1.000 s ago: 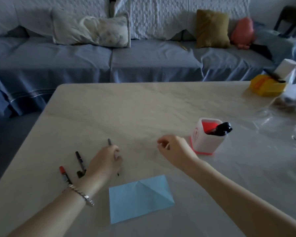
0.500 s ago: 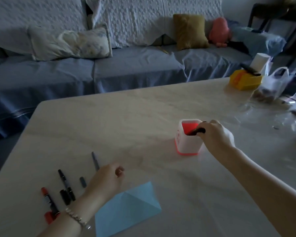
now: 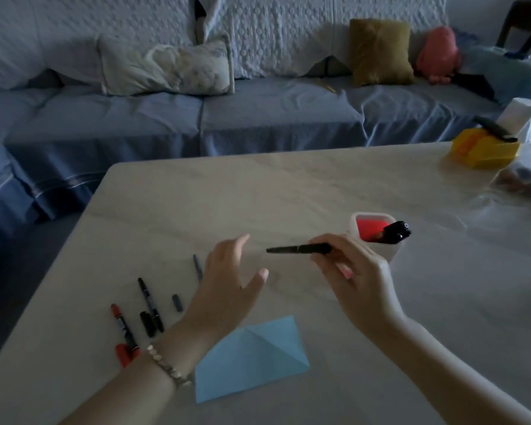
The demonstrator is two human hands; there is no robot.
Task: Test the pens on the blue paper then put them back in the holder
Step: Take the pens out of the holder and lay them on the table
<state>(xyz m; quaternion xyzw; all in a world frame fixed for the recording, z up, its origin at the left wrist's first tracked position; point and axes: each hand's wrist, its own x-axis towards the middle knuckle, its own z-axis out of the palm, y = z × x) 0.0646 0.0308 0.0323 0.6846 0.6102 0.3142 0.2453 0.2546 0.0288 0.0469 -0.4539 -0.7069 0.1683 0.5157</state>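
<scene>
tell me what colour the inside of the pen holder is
Bright red-orange inside; the pen holder is white outside. The head view, the only one, shows it.

Home, living room. A long sofa [image 3: 258, 118] runs along the far side, its seat under a loose blue cover and its back draped with a white quilted throw [image 3: 288, 35]. On the seat are a pale patterned cushion [image 3: 166, 69], a mustard cushion [image 3: 379, 52] and a pink plush toy [image 3: 439, 53]. A pale marble-look table [image 3: 288, 185] stands just in front of the sofa. It carries household bits: a yellow box [image 3: 485, 150], a clear plastic bag [image 3: 521, 176] and a small white-and-red pen holder [image 3: 394, 251]. There is a dark chair frame [image 3: 521, 23] in the top right corner. Lighting is dim.
</scene>
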